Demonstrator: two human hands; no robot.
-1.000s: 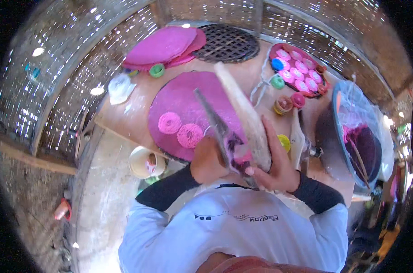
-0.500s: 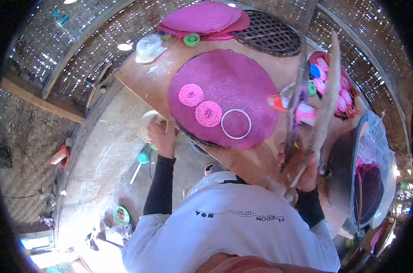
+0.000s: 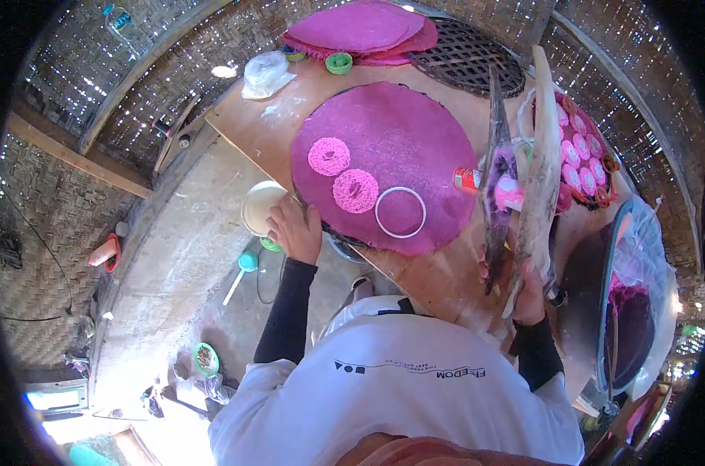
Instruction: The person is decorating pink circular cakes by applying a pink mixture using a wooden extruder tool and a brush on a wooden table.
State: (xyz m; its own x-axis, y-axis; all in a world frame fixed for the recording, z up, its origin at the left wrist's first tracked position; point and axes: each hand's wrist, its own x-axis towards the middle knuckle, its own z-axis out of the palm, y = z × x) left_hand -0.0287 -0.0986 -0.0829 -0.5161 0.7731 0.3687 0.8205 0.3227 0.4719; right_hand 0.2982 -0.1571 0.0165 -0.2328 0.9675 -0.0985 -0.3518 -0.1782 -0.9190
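My left hand (image 3: 296,231) is by the table edge, fingers slightly bent and apart, fingertips at the rim of a cream bowl (image 3: 257,203). My right hand (image 3: 529,295) is wrapped round the lower end of a pale wooden stick (image 3: 540,163); its fingers are partly hidden. A second, darker stick (image 3: 495,186), smeared with pink, stands beside it. A red can (image 3: 466,179) and a pink lump (image 3: 509,193) show next to the sticks. On the round purple mat (image 3: 414,124) lie two pink lacy discs (image 3: 329,157) of fine strands and a white ring (image 3: 401,234).
A round tray of pink discs (image 3: 581,159) sits at the right, with a large plastic-lined basin (image 3: 630,326) nearer. Stacked pink mats (image 3: 352,29), a woven rack (image 3: 469,58), a green cup (image 3: 339,64) and a plastic bag (image 3: 265,75) are at the back. A turquoise dipper (image 3: 247,262) is below left.
My left hand has moved slightly right, away from over the bowl to its rim. The sticks at my right hand have shifted slightly. The view has turned a little.
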